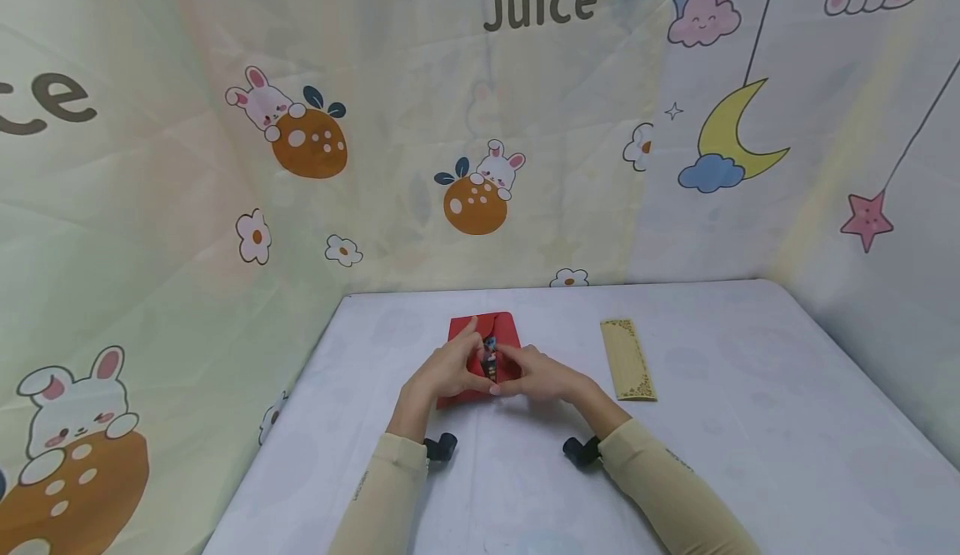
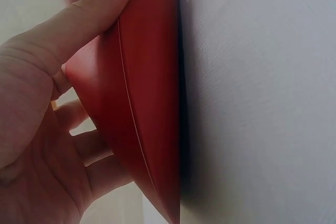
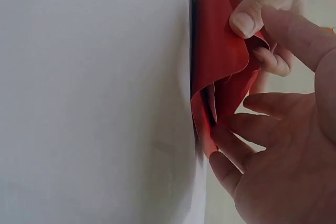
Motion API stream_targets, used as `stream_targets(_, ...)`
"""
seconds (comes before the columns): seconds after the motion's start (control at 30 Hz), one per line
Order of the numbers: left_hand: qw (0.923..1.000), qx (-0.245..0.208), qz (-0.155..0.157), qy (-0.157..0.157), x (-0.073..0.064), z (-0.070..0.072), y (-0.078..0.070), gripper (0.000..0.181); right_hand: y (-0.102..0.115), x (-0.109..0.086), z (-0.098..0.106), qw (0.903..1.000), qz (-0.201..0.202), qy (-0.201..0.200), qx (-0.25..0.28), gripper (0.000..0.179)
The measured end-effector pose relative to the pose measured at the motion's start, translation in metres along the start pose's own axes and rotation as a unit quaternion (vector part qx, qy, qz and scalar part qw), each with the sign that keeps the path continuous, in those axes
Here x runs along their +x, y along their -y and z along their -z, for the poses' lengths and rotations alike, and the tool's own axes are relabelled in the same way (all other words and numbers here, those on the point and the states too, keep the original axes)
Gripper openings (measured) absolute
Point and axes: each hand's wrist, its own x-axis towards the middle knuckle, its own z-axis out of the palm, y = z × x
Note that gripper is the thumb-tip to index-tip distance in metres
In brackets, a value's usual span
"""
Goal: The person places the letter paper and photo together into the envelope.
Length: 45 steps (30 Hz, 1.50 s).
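A red paper envelope (image 1: 508, 327) lies on the table, with a small dark patterned patch (image 1: 490, 360) showing between the hands. My left hand (image 1: 452, 369) pinches its near edge, thumb on the red paper and fingers behind; the left wrist view shows the bulging red side (image 2: 149, 77). In the right wrist view a gap shows beneath the envelope's flap (image 3: 223, 51). Fingertips of my right hand (image 1: 542, 374) touch the other side of the opening, and its thumb reaches out towards the left thumb. What lies inside the envelope is hidden.
To the right on the white-covered table (image 1: 720, 438) lies a flat gold strip (image 1: 628, 359) with ornate patterned ends. Black wrist cameras sit at the left (image 1: 441, 447) and right cuffs. A printed cloth (image 1: 405, 230) hangs behind the table and along its sides.
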Motion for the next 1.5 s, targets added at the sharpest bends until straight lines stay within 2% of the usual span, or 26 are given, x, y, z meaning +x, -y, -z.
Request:
stream_targets(0.17, 1.0000, -0.002, 0.005, 0.001, 0.000, 0.000, -0.001, 0.051, -0.001, -0.001, 0.004, 0.9995, -0.021, -0.024, -0.008, 0.093)
stream_targets(0.33, 1.0000, 0.000, 0.004, -0.001, 0.000, -0.001, 0.000, 0.052, -0.002, -0.002, 0.006, 0.9987, -0.026, -0.042, -0.015, 0.088)
stream_targets(0.43, 1.0000, 0.000, 0.005, -0.002, 0.000, -0.001, 0.000, 0.051, -0.003, -0.002, 0.007, 0.9955, -0.037, -0.067, -0.056, 0.086)
stream_targets(0.57, 1.0000, 0.003, 0.008, -0.003, 0.001, -0.002, 0.000, 0.051, -0.003, -0.002, 0.009, 0.9843, -0.062, -0.099, -0.132, 0.087)
stream_targets(0.67, 0.9999, 0.002, 0.010, -0.004, 0.000, -0.003, 0.000, 0.051, -0.003, -0.003, 0.011, 0.9781, -0.071, -0.113, -0.160, 0.088)
stream_targets(0.93, 1.0000, -0.004, 0.003, -0.003, 0.000, -0.002, 0.001, 0.052, -0.004, -0.005, 0.014, 0.9742, -0.087, -0.125, -0.166, 0.092)
stream_targets(1.23, 0.9999, -0.007, 0.012, -0.001, 0.000, -0.002, 0.000, 0.052, -0.007, -0.006, 0.018, 0.9702, -0.110, -0.122, -0.178, 0.094)
stream_targets(1.5, 0.9998, 0.001, 0.017, 0.003, -0.001, -0.001, -0.001, 0.054, -0.014, -0.010, 0.030, 0.9681, -0.107, -0.147, -0.172, 0.093)
